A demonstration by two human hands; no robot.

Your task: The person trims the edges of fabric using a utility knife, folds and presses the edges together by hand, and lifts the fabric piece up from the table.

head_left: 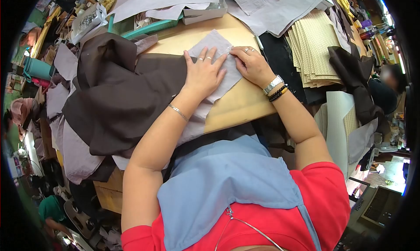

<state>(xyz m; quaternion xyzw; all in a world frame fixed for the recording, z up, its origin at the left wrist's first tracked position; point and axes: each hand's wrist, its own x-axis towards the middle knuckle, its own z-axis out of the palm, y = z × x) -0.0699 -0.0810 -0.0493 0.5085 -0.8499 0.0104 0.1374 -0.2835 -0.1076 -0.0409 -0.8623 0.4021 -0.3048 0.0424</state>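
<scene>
A pale lilac piece of fabric lies at an angle on the wooden table, its lower part running down over the front edge. My left hand rests flat on it with the fingers spread. At the fabric's right edge my right hand is closed, thumb and forefinger pinched on the border. A tiny whitish thing shows by those fingertips, too small to name. Dark brown fabric is bunched on the left, partly under my left forearm.
Behind my hands stand a teal-rimmed tray and a grey box, with lilac pieces over them. To the right lies a stack of cream textured sheets on dark material. A teal bucket is at far left. Other people appear at both sides.
</scene>
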